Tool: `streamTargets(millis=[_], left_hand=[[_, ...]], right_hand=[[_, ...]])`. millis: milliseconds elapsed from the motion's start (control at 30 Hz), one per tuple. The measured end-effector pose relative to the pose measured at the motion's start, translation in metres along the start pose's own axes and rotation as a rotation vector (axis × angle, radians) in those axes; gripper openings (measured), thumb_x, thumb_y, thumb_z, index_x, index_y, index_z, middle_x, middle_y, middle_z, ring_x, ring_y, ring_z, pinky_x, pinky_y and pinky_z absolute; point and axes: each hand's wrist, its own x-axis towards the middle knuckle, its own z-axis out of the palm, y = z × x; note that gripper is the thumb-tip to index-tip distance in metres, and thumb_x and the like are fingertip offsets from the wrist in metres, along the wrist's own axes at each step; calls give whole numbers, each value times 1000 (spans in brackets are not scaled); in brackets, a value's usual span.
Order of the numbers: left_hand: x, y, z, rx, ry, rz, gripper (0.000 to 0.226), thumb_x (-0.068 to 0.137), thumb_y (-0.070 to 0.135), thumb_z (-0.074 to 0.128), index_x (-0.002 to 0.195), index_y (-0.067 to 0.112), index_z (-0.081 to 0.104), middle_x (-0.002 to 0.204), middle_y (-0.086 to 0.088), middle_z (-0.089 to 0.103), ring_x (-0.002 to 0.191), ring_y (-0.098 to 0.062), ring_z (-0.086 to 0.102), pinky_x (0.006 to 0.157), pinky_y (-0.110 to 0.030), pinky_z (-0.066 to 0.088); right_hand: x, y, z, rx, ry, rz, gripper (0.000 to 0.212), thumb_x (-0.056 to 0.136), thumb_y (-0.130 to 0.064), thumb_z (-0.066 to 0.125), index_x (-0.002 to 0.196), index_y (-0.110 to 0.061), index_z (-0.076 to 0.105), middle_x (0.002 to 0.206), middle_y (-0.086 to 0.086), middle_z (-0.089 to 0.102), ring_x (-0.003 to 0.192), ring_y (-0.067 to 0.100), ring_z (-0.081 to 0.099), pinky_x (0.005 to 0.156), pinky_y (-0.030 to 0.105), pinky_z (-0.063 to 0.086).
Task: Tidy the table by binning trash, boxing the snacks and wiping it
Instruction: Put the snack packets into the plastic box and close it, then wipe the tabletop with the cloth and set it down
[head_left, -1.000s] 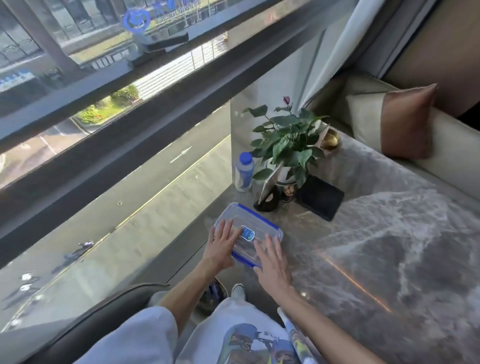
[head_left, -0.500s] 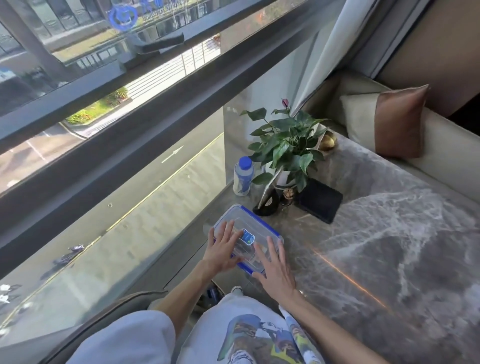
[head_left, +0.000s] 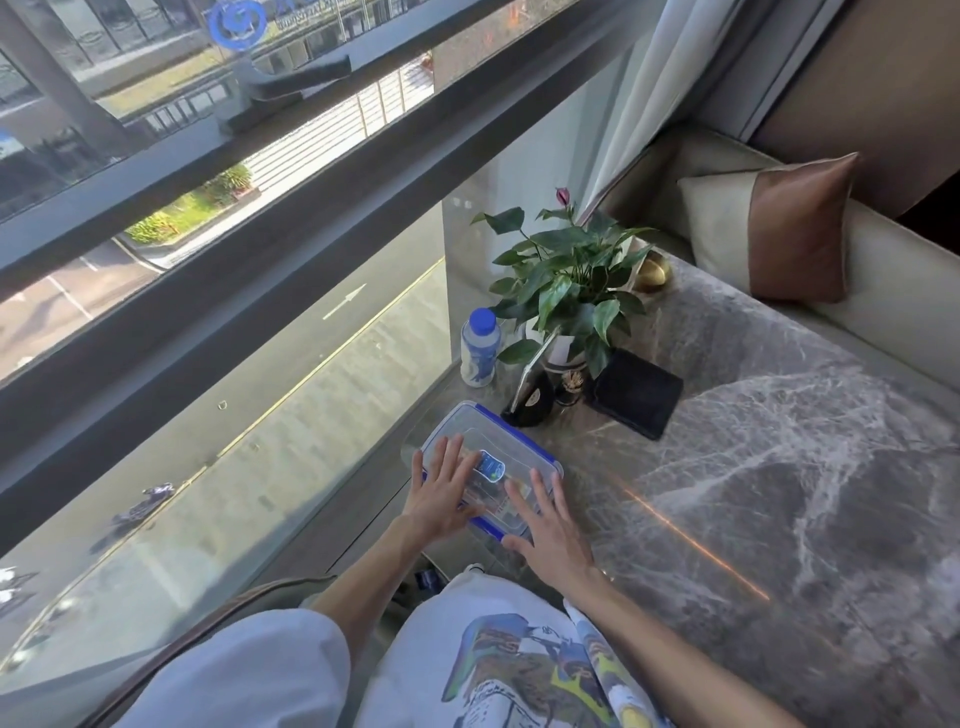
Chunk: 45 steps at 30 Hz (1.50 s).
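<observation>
A clear plastic snack box (head_left: 483, 441) with a blue-trimmed lid and a small blue label lies on the marble table (head_left: 779, 467) at its near left corner, by the window. Colourful packets show faintly through the lid. My left hand (head_left: 441, 493) lies flat on the lid's left part, fingers spread. My right hand (head_left: 550, 525) rests with spread fingers on the lid's near right corner, its palm partly off the box over the table edge. Neither hand grips anything.
Behind the box stand a white bottle (head_left: 480, 348) with a blue cap, a potted plant (head_left: 569, 291), a small dark ornament (head_left: 532, 400) and a black square pad (head_left: 636, 392). A cushion (head_left: 779, 228) leans on the sofa at the far right. Window glass borders the table's left side.
Both hands stay pressed on the lid. The right hand has slid slightly toward the box's near right corner; the camera view has shifted a little.
</observation>
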Motion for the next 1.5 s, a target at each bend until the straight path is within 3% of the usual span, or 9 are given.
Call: streamTargets(millis=[233, 400, 500, 567, 700, 833, 1100, 1300, 1500], left_hand=[[0, 7, -3, 42, -15, -43, 84, 89, 52, 53, 151, 31, 0, 161, -4, -16, 147, -27, -23, 116, -60, -11], [6, 30, -11, 87, -50, -149, 86, 82, 43, 66, 146, 26, 12, 160, -9, -6, 148, -33, -10, 116, -64, 1], [8, 49, -17, 99, -71, -216, 77, 80, 33, 69, 141, 21, 24, 156, -15, 12, 145, -35, 12, 113, -57, 20], [8, 65, -17, 138, -15, -228, 55, 84, 24, 61, 133, 17, 37, 142, -15, 37, 131, -34, 35, 105, -48, 34], [1, 123, -18, 210, 165, -85, 21, 91, 21, 46, 109, 17, 57, 110, -7, 65, 103, -30, 59, 77, -37, 38], [5, 201, -11, 201, 182, 57, 16, 89, 16, 43, 100, 15, 54, 107, -9, 64, 104, -31, 61, 81, -39, 44], [23, 333, 25, 257, 196, 265, 29, 96, 35, 40, 113, 21, 58, 118, -4, 65, 109, -27, 62, 89, -36, 46], [36, 360, 24, 292, 154, 296, 31, 97, 38, 39, 117, 22, 57, 117, -3, 65, 107, -28, 64, 89, -37, 46], [64, 330, -8, 192, 155, 175, 29, 97, 38, 40, 107, 18, 59, 113, -8, 68, 104, -33, 64, 82, -37, 48]], right_hand=[[-2, -5, -7, -68, -6, 27, 78, 91, -58, 42, 150, -38, -5, 159, 2, -20, 144, 30, -26, 122, 45, 11], [0, 0, -23, 21, -52, 4, 70, 92, -47, 51, 150, -40, 12, 162, 2, -3, 148, 30, -14, 119, 46, 16], [-3, 18, -43, 252, -17, -49, 51, 95, -37, 51, 145, -32, 38, 159, 5, 22, 148, 24, 11, 118, 37, 16], [-18, 42, -59, 361, 71, -61, 42, 96, -33, 51, 137, -23, 52, 150, 7, 41, 141, 20, 32, 114, 29, 24], [-69, 116, -85, 409, 250, 35, 32, 95, -39, 49, 120, -26, 65, 126, -4, 63, 115, 18, 58, 92, 30, 44], [-129, 203, -89, 394, 353, 173, 29, 94, -40, 52, 114, -25, 67, 120, -3, 66, 110, 21, 62, 87, 29, 45], [-249, 326, -61, 462, 513, 470, 31, 89, -32, 62, 115, -17, 68, 120, 3, 67, 112, 23, 62, 94, 28, 44], [-267, 339, -52, 491, 541, 545, 29, 87, -28, 65, 114, -17, 69, 118, 3, 69, 109, 25, 62, 93, 27, 45], [-193, 304, -70, 503, 463, 493, 36, 92, -36, 58, 120, -15, 65, 123, 4, 67, 117, 24, 59, 99, 32, 44]])
